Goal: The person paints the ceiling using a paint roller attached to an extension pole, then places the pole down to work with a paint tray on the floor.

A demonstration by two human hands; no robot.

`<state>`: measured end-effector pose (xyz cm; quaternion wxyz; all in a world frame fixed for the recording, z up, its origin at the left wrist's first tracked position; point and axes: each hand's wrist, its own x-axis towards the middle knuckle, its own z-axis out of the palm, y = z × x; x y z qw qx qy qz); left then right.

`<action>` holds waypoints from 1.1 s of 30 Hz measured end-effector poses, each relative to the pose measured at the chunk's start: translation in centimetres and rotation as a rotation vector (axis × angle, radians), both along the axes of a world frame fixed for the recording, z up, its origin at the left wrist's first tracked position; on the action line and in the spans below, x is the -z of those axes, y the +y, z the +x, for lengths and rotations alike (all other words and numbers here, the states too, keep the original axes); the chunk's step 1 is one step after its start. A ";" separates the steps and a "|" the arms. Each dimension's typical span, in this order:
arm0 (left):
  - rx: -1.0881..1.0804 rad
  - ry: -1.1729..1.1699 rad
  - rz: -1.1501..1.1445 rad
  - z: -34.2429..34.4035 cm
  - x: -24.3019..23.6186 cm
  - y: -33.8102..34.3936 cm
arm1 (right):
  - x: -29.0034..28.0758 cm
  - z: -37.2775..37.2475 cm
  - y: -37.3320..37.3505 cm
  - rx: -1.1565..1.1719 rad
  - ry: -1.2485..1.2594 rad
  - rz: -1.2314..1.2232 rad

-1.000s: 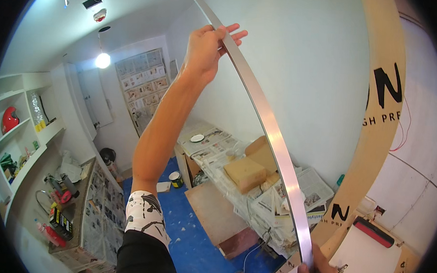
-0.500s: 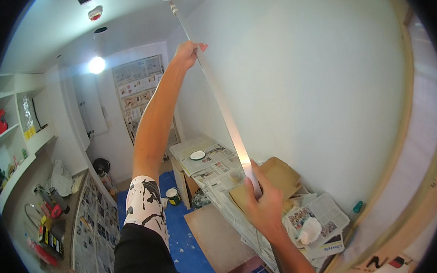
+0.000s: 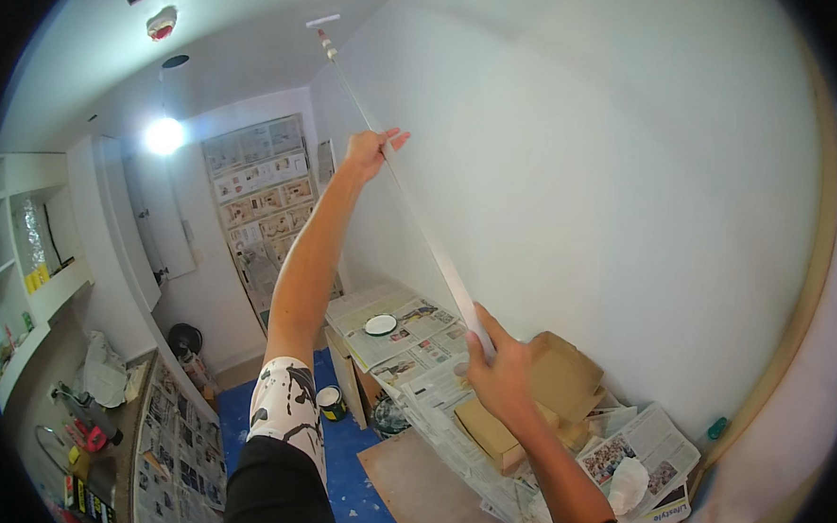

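A long pale pole (image 3: pixel 451 284) is held in both hands, slanted up and to the left in front of a plain wall (image 3: pixel 612 177). Its lower end is gripped by the right hand (image 3: pixel 508 366), the fingers closed around it and the thumb laid along its near side. Farther up, it is held loosely by the left hand (image 3: pixel 367 153), whose fingers are stretched out past it toward the wall rather than wrapped. The left arm is extended and the right is bent lower down. At the pole's far end a white head (image 3: pixel 323 20) is seen at the ceiling (image 3: pixel 260 26), close to the line where the wall is met; whether the ceiling is touched cannot be told. Below the hands, a table is covered with newspapers (image 3: pixel 436 381), on which a round white lid (image 3: pixel 380 325) is laid. Nearer, a cardboard box (image 3: pixel 485 431) is partly hidden by the right forearm, and a crumpled white lump (image 3: pixel 627 486) is seen on papers to its right. On the blue floor sheet (image 3: pixel 353 518), an open can (image 3: pixel 332 404) is placed beside the table, with a flat board (image 3: pixel 426 480) nearer. To the left, a door (image 3: pixel 261 187) is papered over, a bulb (image 3: pixel 164 136) is lit under the ceiling, and a counter is lined with more newsprint (image 3: pixel 177 448).
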<state>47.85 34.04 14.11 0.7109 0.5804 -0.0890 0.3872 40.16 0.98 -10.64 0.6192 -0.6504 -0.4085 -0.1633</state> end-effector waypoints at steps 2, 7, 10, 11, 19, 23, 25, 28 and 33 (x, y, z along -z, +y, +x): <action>0.037 0.008 -0.004 0.6 0.5 -1.2 | 0.3 0.0 -1.3 0.013 0.025 -0.039; 0.038 -0.014 0.045 2.5 0.1 -0.3 | -1.7 0.2 -1.8 -0.007 0.093 -0.041; 0.020 -0.015 0.064 3.5 -0.7 -0.4 | -1.0 1.4 -0.9 0.047 -0.049 0.062; 0.029 -0.026 0.064 3.6 -1.0 -0.5 | -1.1 1.3 -1.1 0.045 -0.039 0.058; 0.056 -0.086 0.166 -1.3 -3.7 -8.8 | -3.2 -3.8 -7.6 0.033 0.095 0.010; 0.059 -0.076 0.230 -6.1 -3.7 -15.7 | -2.8 -8.2 -14.2 0.069 0.063 -0.035; 0.062 -0.108 0.279 -8.4 -2.7 -21.2 | -1.5 -10.2 -18.5 0.092 0.005 0.045; 0.065 -0.067 0.338 -13.0 -1.2 -29.4 | 0.0 -13.6 -26.5 0.099 0.011 -0.016; 0.087 -0.088 0.392 -20.8 1.1 -43.9 | 2.3 -20.1 -41.6 0.164 0.055 -0.111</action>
